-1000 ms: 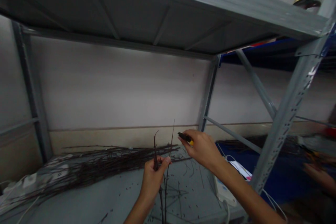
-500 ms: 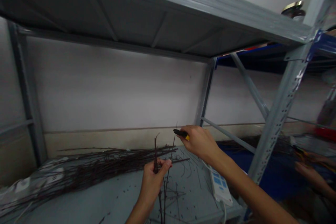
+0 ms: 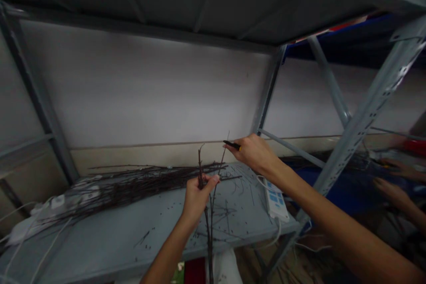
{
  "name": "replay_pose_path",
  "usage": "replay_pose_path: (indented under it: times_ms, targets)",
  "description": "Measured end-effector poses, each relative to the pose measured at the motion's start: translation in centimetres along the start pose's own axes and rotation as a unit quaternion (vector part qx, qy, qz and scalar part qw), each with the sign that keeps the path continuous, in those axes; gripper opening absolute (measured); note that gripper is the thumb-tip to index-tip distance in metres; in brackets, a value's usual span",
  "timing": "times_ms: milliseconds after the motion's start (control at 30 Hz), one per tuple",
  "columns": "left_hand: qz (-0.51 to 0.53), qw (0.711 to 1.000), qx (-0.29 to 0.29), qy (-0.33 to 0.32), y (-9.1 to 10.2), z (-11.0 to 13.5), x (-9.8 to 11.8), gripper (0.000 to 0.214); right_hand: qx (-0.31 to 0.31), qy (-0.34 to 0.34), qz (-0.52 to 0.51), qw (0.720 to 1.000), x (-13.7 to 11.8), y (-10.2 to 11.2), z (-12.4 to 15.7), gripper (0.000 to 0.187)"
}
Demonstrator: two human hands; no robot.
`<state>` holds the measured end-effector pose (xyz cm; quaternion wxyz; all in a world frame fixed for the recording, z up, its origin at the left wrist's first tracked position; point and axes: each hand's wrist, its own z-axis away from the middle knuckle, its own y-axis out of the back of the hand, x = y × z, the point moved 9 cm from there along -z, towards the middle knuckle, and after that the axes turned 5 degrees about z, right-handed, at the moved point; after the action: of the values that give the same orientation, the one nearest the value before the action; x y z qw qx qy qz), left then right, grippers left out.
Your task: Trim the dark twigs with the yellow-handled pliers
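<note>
My left hand [image 3: 197, 195] is closed around a few thin dark twigs [image 3: 209, 230] held upright over the grey shelf [image 3: 109, 239]. Their tips reach up in front of the wall. My right hand [image 3: 254, 153] is closed on a small black tool with a yellow part [image 3: 232, 145]. The tool's tip points left, close to the top of the tallest twig. Behind my left hand, a long pile of dark twigs [image 3: 133, 184] lies along the back of the shelf.
A white power strip [image 3: 274, 198] lies on the shelf's right end; another white strip with cables [image 3: 49, 206] sits at the left. Short twig cuttings litter the shelf. A grey upright post [image 3: 362, 124] stands to the right. Another person's hands [image 3: 396, 182] work at far right.
The camera has tilted down, so more of the shelf's front edge shows. My right hand with the tool has stayed near the twig tips; my left hand still holds the twigs.
</note>
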<state>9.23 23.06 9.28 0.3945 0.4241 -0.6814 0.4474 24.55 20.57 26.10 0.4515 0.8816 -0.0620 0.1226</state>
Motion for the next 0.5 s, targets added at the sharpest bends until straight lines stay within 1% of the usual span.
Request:
replay_pose_path:
  times_ms: [100,200,267,300,333,367,400,433,500]
  targets:
    - [0.008,1.000,-0.002,0.006,0.3,0.1,-0.1,0.045,-0.004,-0.025,-0.040,0.999,0.6,-0.7,0.0,0.049]
    - [0.067,0.998,0.006,-0.001,0.7,0.1,1.0,0.041,0.000,-0.044,-0.104,0.994,1.0,-1.3,1.3,0.050]
    - [0.137,0.990,0.016,-0.006,1.2,-0.2,2.7,0.039,0.004,-0.067,-0.180,0.981,0.7,-2.2,3.9,0.046]
    - [0.175,0.984,0.023,-0.011,1.4,-0.6,3.8,0.037,0.003,-0.071,-0.224,0.972,0.2,-2.8,5.7,0.041]
    - [0.209,0.977,0.031,-0.017,1.7,-1.0,4.9,0.036,0.000,-0.059,-0.271,0.961,-0.9,-3.4,7.8,0.036]
    - [0.235,0.971,0.037,-0.021,1.8,-1.7,5.9,0.034,-0.005,-0.026,-0.300,0.954,-2.5,-3.9,10.2,0.041]
    - [0.257,0.966,0.035,-0.022,1.7,-2.4,6.9,0.032,-0.015,0.029,-0.302,0.953,-4.5,-4.3,12.6,0.055]
    - [0.275,0.961,0.031,-0.022,1.5,-3.3,7.7,0.030,-0.034,0.097,-0.277,0.955,-6.9,-4.8,15.3,0.070]
    - [0.315,0.949,0.025,-0.011,0.8,-5.4,8.4,0.026,-0.021,0.199,-0.193,0.960,-10.5,-5.1,20.0,0.087]
